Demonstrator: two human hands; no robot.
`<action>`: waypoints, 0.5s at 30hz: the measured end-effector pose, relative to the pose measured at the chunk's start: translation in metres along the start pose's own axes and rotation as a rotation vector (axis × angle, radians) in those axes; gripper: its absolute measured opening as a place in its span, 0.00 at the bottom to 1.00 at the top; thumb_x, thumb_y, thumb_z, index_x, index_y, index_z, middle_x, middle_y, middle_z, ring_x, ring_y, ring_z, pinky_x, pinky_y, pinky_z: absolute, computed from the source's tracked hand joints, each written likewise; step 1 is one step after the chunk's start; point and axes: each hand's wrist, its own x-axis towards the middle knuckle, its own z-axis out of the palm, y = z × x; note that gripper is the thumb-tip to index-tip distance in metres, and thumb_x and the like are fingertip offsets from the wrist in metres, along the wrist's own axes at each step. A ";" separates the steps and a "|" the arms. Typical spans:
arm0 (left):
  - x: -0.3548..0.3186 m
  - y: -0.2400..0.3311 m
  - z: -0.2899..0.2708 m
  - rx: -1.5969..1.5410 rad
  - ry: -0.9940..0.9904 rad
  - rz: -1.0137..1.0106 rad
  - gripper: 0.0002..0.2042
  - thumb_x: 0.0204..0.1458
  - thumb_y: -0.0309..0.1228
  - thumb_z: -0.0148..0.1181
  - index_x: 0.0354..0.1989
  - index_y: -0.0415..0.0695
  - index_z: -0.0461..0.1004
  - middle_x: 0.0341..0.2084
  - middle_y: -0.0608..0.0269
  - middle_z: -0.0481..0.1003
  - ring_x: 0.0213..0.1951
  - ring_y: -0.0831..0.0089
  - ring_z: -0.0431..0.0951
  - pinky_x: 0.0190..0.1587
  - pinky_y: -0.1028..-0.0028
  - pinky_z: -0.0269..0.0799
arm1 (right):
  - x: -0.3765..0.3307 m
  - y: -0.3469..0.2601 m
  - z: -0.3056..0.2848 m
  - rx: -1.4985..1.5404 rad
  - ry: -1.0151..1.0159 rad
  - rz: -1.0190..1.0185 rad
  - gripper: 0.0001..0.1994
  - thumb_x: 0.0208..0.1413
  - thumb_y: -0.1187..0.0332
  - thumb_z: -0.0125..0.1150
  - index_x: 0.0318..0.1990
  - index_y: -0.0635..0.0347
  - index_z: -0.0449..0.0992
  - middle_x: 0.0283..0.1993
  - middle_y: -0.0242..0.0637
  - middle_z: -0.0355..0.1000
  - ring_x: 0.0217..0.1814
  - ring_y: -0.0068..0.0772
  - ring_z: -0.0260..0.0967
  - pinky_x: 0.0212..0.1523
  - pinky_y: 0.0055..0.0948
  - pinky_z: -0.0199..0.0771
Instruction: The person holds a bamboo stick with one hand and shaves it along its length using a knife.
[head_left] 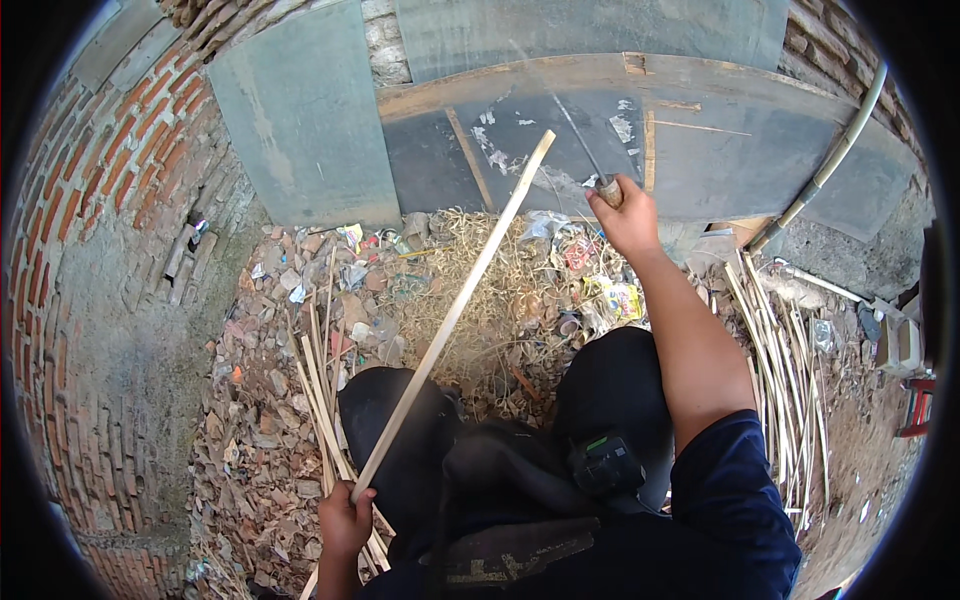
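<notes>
My left hand (347, 518) is closed round the lower end of a long, pale bamboo strip (455, 312). The strip slants up and away to the right, across my left knee, its far end in the air. In my right hand (625, 220), held out ahead, is the short wooden handle of a long-bladed knife (577, 125). Its thin blade points away and to the left, seen nearly edge-on and faint toward the tip. Blade and strip appear apart. Curly shavings (470, 270) lie heaped on the ground beyond my knees.
More strips lie in a bundle (775, 370) at the right and in a smaller pile (322, 400) by my left leg. Rubble and litter (265, 400) cover the ground. A brick wall (95, 300) stands left; grey boards (305, 130) and a slanting pole (825, 165) stand ahead.
</notes>
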 end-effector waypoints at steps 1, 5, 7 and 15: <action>-0.001 0.007 -0.003 0.001 -0.002 -0.024 0.14 0.58 0.37 0.66 0.30 0.39 0.72 0.14 0.53 0.73 0.17 0.56 0.77 0.23 0.64 0.70 | -0.001 -0.004 -0.001 -0.066 -0.017 -0.087 0.15 0.50 0.60 0.69 0.41 0.59 0.79 0.33 0.51 0.79 0.38 0.55 0.78 0.41 0.45 0.77; -0.003 0.022 -0.001 0.046 0.011 -0.094 0.12 0.60 0.36 0.63 0.33 0.38 0.74 0.14 0.56 0.73 0.18 0.62 0.76 0.23 0.66 0.69 | -0.017 -0.032 0.000 -0.212 -0.308 -0.258 0.16 0.46 0.62 0.68 0.43 0.56 0.79 0.34 0.48 0.79 0.39 0.55 0.78 0.41 0.48 0.78; -0.005 0.024 0.003 -0.013 0.006 -0.099 0.12 0.61 0.36 0.62 0.34 0.38 0.74 0.14 0.56 0.73 0.17 0.63 0.75 0.23 0.67 0.68 | -0.024 -0.035 0.011 -0.243 -0.356 -0.378 0.17 0.46 0.63 0.69 0.44 0.57 0.79 0.33 0.48 0.79 0.38 0.55 0.77 0.40 0.48 0.77; -0.001 0.026 0.001 -0.114 -0.111 -0.183 0.15 0.64 0.39 0.57 0.35 0.36 0.73 0.18 0.54 0.73 0.22 0.68 0.75 0.27 0.66 0.69 | -0.035 -0.067 0.026 -0.408 -0.641 -0.635 0.13 0.46 0.64 0.65 0.39 0.56 0.75 0.33 0.46 0.78 0.39 0.54 0.77 0.42 0.51 0.77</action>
